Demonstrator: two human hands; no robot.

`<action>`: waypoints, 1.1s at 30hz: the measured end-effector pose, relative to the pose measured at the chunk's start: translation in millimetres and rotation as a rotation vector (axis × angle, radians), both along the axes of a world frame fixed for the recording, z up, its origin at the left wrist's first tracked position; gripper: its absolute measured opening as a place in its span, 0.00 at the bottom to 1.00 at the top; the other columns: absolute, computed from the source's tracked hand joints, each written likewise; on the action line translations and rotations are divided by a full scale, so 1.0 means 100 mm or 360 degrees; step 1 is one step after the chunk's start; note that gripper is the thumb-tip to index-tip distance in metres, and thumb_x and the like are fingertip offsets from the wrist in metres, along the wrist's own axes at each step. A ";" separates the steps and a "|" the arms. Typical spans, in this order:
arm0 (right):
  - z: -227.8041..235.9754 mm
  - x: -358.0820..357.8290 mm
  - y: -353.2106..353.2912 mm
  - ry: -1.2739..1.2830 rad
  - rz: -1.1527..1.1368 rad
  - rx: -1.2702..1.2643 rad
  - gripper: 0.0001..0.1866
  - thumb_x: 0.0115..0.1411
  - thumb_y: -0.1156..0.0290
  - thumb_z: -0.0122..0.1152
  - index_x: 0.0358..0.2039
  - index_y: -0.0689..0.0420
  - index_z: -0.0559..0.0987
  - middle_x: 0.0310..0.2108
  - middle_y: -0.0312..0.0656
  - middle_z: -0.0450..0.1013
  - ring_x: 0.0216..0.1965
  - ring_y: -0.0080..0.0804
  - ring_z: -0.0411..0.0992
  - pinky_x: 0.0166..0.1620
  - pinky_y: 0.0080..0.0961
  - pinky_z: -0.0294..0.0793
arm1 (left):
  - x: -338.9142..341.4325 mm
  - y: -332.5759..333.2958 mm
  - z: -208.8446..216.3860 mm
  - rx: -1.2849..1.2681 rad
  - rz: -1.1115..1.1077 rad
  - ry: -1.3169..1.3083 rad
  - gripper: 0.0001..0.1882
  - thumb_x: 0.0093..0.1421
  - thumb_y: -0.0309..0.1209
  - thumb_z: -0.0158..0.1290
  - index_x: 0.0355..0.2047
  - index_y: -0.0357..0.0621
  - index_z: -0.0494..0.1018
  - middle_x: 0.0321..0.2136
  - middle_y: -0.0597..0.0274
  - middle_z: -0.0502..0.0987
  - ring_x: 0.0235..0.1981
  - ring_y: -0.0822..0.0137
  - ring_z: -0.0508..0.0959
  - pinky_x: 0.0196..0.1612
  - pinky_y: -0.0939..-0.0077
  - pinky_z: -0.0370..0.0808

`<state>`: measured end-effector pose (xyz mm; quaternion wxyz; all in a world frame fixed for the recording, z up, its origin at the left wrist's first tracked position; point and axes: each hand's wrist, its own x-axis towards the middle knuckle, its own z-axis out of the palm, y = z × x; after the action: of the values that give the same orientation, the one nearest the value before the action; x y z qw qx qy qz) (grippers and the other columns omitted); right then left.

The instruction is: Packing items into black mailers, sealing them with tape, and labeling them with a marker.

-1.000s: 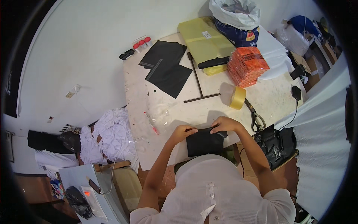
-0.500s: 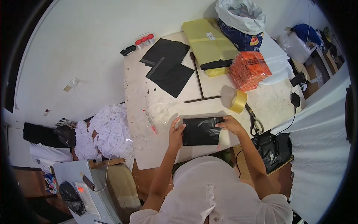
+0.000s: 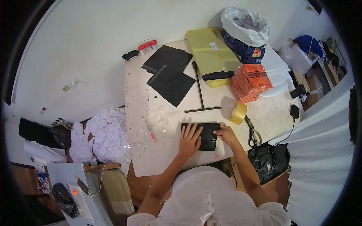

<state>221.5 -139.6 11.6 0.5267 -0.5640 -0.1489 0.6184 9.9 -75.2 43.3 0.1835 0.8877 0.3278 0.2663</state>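
A folded black plastic bag (image 3: 208, 140) lies on the table close to my body. My left hand (image 3: 190, 141) rests flat over its left half, fingers stretched out and slightly apart. With thumb and fingers, my right hand (image 3: 226, 135) pinches the bag's right edge. Beyond the hands is a dark T-shaped metal tool (image 3: 201, 90), its crossbar toward me. A roll of yellowish tape (image 3: 238, 113) stands just past my right hand, and black-handled scissors (image 3: 253, 133) lie to the right of it.
Flat black bags (image 3: 171, 81) lie at the table's far left, a red-and-white marker (image 3: 149, 130) nearer. At the back are a yellow plastic-wrapped package (image 3: 209, 47), a stack of orange packets (image 3: 250, 83) and a large white-and-blue sack (image 3: 245, 35). White cloth (image 3: 111, 135) is heaped left of the table (image 3: 154, 162).
My left hand has moved from the bag's left edge onto its top and flattened there. My right hand still grips the right edge. The whole view has shifted slightly.
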 end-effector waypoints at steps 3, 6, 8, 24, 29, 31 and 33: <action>0.01 -0.02 0.00 -0.0083 -0.0009 0.0044 0.15 0.49 0.82 0.58 0.39 0.64 0.73 0.32 0.41 0.74 0.30 0.27 0.74 0.35 0.20 0.76 | -0.03 -0.05 -0.09 0.0060 -0.0176 0.0150 0.21 0.57 0.36 0.46 0.52 0.52 0.66 0.57 0.56 0.59 0.60 0.52 0.54 0.61 0.51 0.46; 0.52 -0.20 0.13 -0.1639 0.0256 -0.0225 0.19 0.47 0.76 0.61 0.42 0.63 0.72 0.33 0.44 0.74 0.33 0.37 0.74 0.35 0.27 0.74 | -0.09 -0.06 -0.14 0.0073 -0.0168 0.0223 0.22 0.57 0.38 0.47 0.53 0.55 0.65 0.56 0.58 0.60 0.59 0.54 0.55 0.60 0.51 0.48; 0.50 -0.27 0.29 -0.2105 0.0007 0.0146 0.21 0.46 0.73 0.62 0.43 0.62 0.72 0.34 0.45 0.73 0.35 0.41 0.72 0.37 0.30 0.71 | -0.05 -0.08 -0.16 0.0182 -0.0096 0.0267 0.22 0.57 0.40 0.47 0.53 0.57 0.65 0.55 0.59 0.61 0.58 0.56 0.57 0.58 0.51 0.51; 0.28 -0.21 1.20 -0.2503 0.0683 0.0227 0.16 0.50 0.60 0.53 0.23 0.62 0.72 0.23 0.52 0.72 0.26 0.51 0.72 0.33 0.42 0.72 | 0.14 0.09 -0.22 0.0396 0.0066 0.0088 0.19 0.51 0.39 0.54 0.45 0.59 0.71 0.43 0.65 0.66 0.43 0.63 0.64 0.45 0.57 0.61; 0.24 -0.28 1.08 -0.2180 0.0522 0.0302 0.14 0.48 0.62 0.56 0.19 0.62 0.71 0.21 0.51 0.71 0.25 0.52 0.70 0.30 0.42 0.70 | 0.18 0.12 -0.23 0.0363 0.0089 0.0078 0.18 0.51 0.39 0.53 0.45 0.59 0.71 0.43 0.66 0.66 0.43 0.63 0.64 0.46 0.56 0.60; 0.17 -0.28 1.10 -0.2171 0.0491 0.0292 0.14 0.48 0.62 0.56 0.18 0.62 0.71 0.20 0.51 0.71 0.25 0.52 0.70 0.31 0.43 0.69 | 0.19 0.14 -0.23 0.0353 0.0093 0.0071 0.18 0.52 0.39 0.53 0.45 0.60 0.71 0.43 0.66 0.66 0.44 0.63 0.64 0.46 0.56 0.60; 0.11 -0.25 1.08 -0.2168 0.0449 0.0276 0.15 0.48 0.62 0.57 0.17 0.61 0.71 0.20 0.50 0.71 0.25 0.52 0.70 0.32 0.43 0.68 | 0.22 0.14 -0.19 0.0331 0.0075 0.0073 0.18 0.52 0.39 0.53 0.45 0.60 0.71 0.43 0.66 0.66 0.44 0.63 0.63 0.47 0.55 0.59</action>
<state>197.0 -31.7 22.3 0.2741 -0.7571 -0.5663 0.1757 31.4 -60.8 24.8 0.0764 0.8999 0.3233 0.2827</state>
